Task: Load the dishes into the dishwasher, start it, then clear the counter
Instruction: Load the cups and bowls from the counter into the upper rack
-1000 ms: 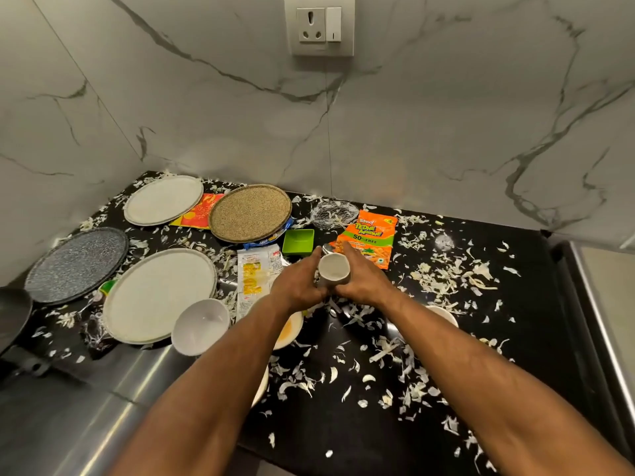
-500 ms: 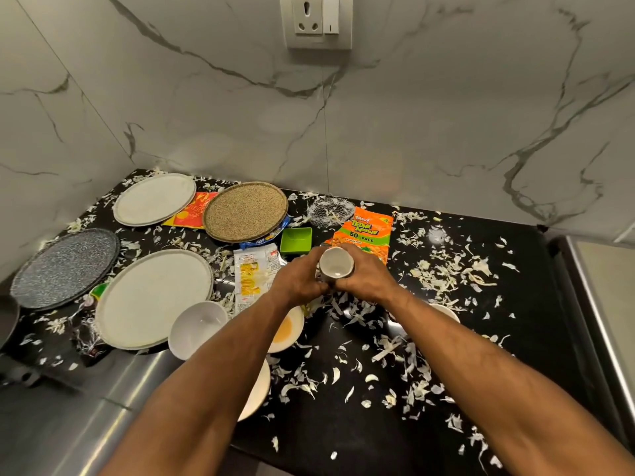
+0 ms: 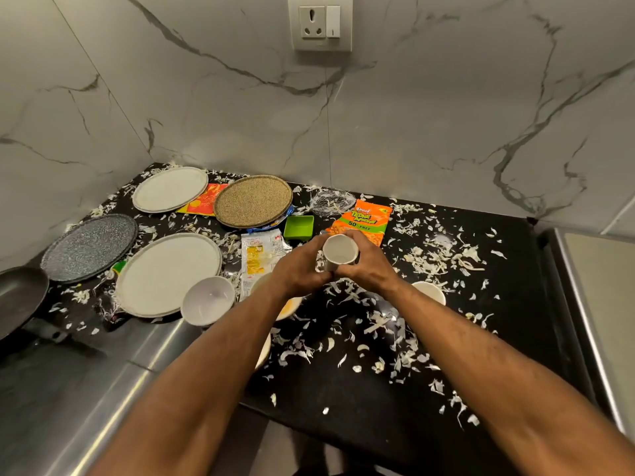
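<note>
A small white cup (image 3: 339, 250) is held over the middle of the black counter (image 3: 343, 383), its mouth tilted toward me. My left hand (image 3: 300, 269) and my right hand (image 3: 369, 266) both grip it from either side. To the left lie a large white plate (image 3: 168, 273), a white bowl (image 3: 208, 300), a grey speckled plate (image 3: 90, 247), another white plate (image 3: 170, 188) and a brown speckled plate (image 3: 252, 201). A bowl with orange residue (image 3: 290, 307) sits partly under my left forearm. Another white bowl (image 3: 429, 292) shows past my right wrist.
White vegetable scraps (image 3: 443, 255) litter the counter. An orange snack packet (image 3: 366, 219), a yellow wrapper (image 3: 257, 255), a red packet (image 3: 202, 202) and a small green dish (image 3: 299, 228) lie near the back. A dark pan (image 3: 20, 297) sits at the left edge. Marble walls enclose the corner.
Both hands have kept hold of the cup, which has shifted only slightly. The camera view has drifted a little.
</note>
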The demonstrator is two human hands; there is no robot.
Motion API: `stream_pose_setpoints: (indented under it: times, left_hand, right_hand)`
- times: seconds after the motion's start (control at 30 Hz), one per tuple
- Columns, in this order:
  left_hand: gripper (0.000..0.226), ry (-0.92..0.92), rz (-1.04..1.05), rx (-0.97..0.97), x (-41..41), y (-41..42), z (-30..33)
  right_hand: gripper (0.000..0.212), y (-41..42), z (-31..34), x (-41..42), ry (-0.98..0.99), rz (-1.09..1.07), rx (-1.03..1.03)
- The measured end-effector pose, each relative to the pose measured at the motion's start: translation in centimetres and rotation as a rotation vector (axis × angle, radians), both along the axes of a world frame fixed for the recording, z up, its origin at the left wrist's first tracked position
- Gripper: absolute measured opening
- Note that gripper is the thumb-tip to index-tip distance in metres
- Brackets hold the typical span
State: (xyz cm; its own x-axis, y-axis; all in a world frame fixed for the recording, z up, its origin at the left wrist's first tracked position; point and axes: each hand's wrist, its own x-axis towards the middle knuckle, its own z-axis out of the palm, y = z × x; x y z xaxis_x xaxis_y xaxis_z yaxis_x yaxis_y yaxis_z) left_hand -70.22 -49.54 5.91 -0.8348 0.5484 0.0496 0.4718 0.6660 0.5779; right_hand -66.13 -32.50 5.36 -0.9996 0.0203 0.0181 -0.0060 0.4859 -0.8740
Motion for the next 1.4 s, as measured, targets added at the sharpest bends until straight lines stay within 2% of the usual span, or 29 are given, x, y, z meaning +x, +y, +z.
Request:
stream_pose_setpoints:
  times: [0.37, 0.53, 0.63, 0.8, 0.97, 1.17, 1.4]
  left_hand:
    - [0.09, 0.118, -0.089, 0.013, 6.3, 0.1, -0.4]
    - [0.082, 0.104, -0.158, 0.094, 9.7, -0.4, -0.4]
    - [0.071, 0.068, -0.203, 0.162, 12.5, -1.1, -0.6]
    - [0.083, 0.003, -0.264, 0.101, 16.4, -2.4, -2.0]
    - [0.083, 0.001, -0.328, 0.087, 20.6, -2.1, -2.4]
    - [0.078, -0.012, -0.413, 0.119, 25.6, -0.2, -3.1]
    - [0.083, 0.006, -0.552, 0.089, 33.1, 4.5, -4.2]
  right_hand:
    - [0.071, -1.6, 0.0, 6.8, 0.004, -0.167, -0.183]
    - [0.062, -3.3, -0.3, 11.2, 0.041, -0.287, -0.247]
    - [0.064, -4.3, -0.8, 13.9, 0.045, -0.345, -0.24]
    - [0.063, -5.9, -2.1, 19.2, 0.029, -0.42, -0.26]
    - [0.061, -5.9, -2.5, 24.3, 0.044, -0.478, -0.239]
    - [0.058, -4.4, -3.0, 30.6, 0.057, -0.53, -0.213]
    - [0.063, -0.9, -4.3, 39.8, 0.053, -0.679, -0.236]
